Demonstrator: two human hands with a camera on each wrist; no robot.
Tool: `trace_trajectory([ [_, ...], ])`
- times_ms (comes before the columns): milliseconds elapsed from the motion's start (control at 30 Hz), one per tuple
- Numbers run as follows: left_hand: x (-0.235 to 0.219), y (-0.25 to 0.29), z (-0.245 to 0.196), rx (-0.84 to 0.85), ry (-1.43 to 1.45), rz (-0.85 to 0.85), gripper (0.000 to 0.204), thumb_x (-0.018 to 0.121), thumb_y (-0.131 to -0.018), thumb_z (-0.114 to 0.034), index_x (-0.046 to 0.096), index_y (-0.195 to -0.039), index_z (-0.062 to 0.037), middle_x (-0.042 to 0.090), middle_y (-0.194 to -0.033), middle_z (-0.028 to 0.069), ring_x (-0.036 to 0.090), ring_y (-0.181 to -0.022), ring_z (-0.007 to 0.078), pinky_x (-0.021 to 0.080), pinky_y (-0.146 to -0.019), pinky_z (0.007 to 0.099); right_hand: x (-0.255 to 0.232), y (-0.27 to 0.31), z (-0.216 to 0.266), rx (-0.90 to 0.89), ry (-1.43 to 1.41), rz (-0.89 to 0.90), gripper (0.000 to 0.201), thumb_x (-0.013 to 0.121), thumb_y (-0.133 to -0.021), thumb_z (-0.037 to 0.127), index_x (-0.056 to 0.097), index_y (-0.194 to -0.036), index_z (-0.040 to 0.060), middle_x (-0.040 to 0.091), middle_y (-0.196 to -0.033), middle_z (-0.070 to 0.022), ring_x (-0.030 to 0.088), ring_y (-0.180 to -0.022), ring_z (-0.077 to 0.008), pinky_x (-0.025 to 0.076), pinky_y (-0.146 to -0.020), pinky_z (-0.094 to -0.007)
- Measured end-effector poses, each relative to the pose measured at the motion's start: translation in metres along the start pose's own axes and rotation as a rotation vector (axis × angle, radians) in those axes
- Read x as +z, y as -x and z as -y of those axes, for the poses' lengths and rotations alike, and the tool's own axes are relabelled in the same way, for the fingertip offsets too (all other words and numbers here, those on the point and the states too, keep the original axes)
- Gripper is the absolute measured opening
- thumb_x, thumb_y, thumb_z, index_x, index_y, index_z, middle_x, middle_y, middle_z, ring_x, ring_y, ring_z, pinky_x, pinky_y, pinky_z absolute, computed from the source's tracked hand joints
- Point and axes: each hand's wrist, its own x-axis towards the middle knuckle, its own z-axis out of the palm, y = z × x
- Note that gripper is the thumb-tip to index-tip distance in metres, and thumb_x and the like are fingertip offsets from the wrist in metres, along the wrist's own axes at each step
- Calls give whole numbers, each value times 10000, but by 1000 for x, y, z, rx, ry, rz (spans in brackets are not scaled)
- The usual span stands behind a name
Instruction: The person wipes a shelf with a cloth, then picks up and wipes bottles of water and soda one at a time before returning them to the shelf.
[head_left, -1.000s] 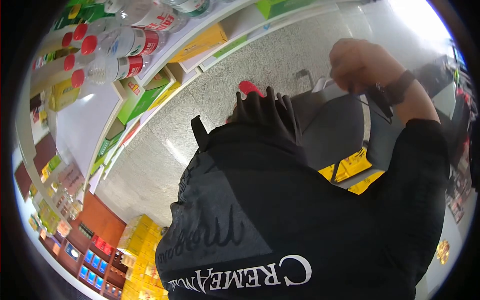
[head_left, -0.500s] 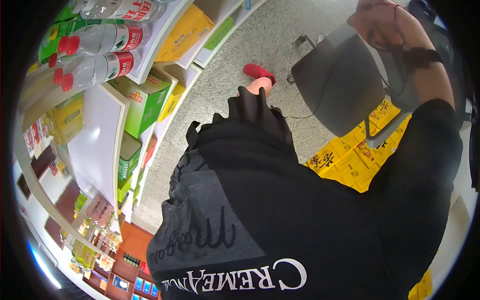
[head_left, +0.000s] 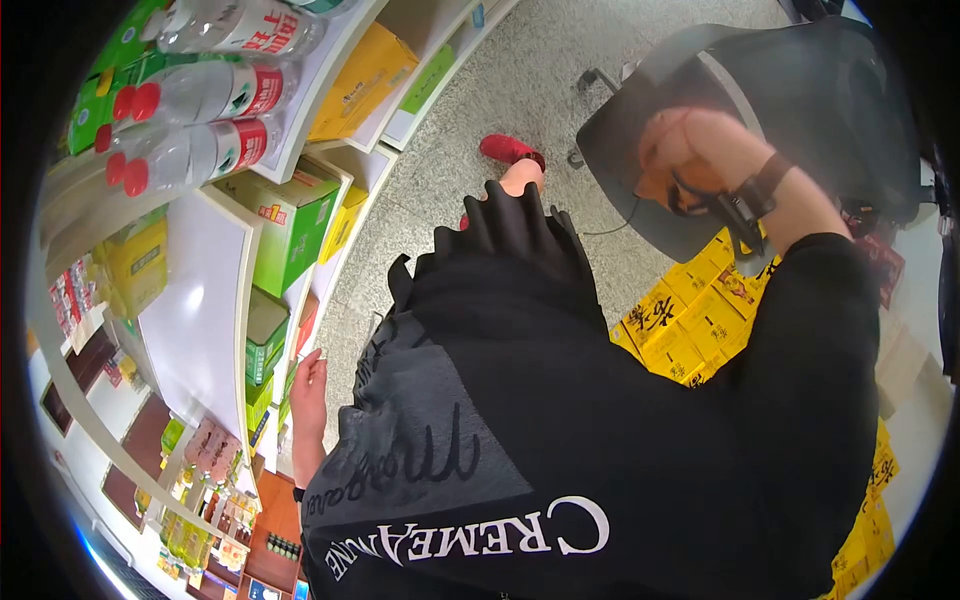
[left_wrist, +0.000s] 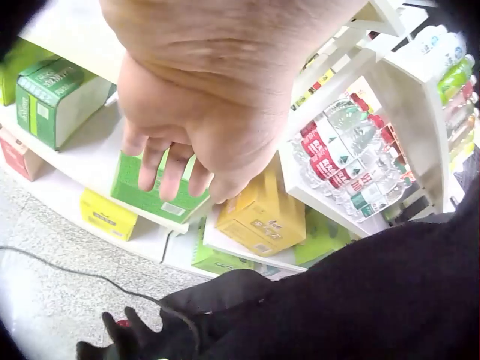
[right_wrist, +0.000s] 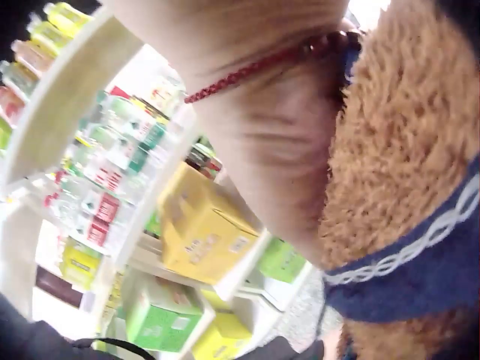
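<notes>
At the left of the body in the head view, my left hand (head_left: 311, 400) hangs beside the shelving with nothing in it. The left wrist view shows this hand (left_wrist: 202, 127) with its fingers loosely bent, in front of a green box (left_wrist: 150, 187). My right hand (head_left: 695, 145) is raised over a dark grey chair (head_left: 640, 120) and holds a brown fluffy cloth (head_left: 655, 187). In the right wrist view the cloth (right_wrist: 405, 142), with blue trim and a white braid, lies against the palm of the hand (right_wrist: 277, 142); the fingertips are hidden there.
White curved shelves (head_left: 195, 290) at the left carry water bottles (head_left: 220, 90), a yellow-orange box (head_left: 365, 80) and green boxes (head_left: 295, 230). Yellow packages (head_left: 690, 320) lie below the chair. A thin cable (left_wrist: 82, 270) crosses the left wrist view. A red shoe (head_left: 508, 150) stands on the grey floor.
My right hand has moved down and left in the head view since half a second ago, and the brown cloth now shows. My left hand has come into view at the left. More of the chair is visible.
</notes>
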Motion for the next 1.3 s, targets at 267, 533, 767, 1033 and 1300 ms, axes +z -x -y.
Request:
trace_trajectory([
  [267, 70, -19, 82, -177, 107, 153, 333, 529, -924, -214, 538, -1193, -18, 594, -1072, 75, 547, -974, 144, 415, -874, 271, 179, -60, -128, 717, -168, 242, 303, 605, -753, 252, 649, -1043, 175, 651, -1044, -19, 625, -914, -166, 491, -796, -305],
  [533, 116, -10, 82, -466, 236, 236, 325, 531, -923, -214, 541, -1191, -30, 598, -1070, 78, 555, -967, 151, 421, -872, 276, 270, -164, -174, 981, -658, 400, 371, 540, -859, 313, 575, -1198, 167, 620, -1130, -6, 592, -990, -119, 458, -885, -304],
  [767, 129, -25, 77, -553, 274, 259, 319, 533, -923, -215, 544, -1189, -40, 600, -1067, 81, 562, -961, 156, 426, -871, 280, 312, -199, -147, 1424, -1033, -498, 484, 652, -770, 438, 630, -1068, 57, 632, -1103, -129, 608, -1022, -246, 472, -882, -374],
  [1033, 87, -61, 54, -346, 453, 180, 318, 535, -923, -224, 549, -1189, -51, 602, -1062, 85, 565, -967, 165, 426, -879, 287, 254, -182, -120, 1210, -1290, -738, 192, 627, -798, 261, 644, -917, 112, 645, -889, -57, 594, -816, -170, 482, -723, -312],
  [1300, -42, -35, 8, 57, -319, -204, 343, 560, -894, -217, 545, -1210, -83, 594, -1095, 109, 550, -1032, 212, 400, -923, 317, 138, -7, -79, 440, -1400, -1187, 153, 572, -859, 100, 600, -984, 17, 580, -887, -6, 533, -827, -102, 436, -752, -232],
])
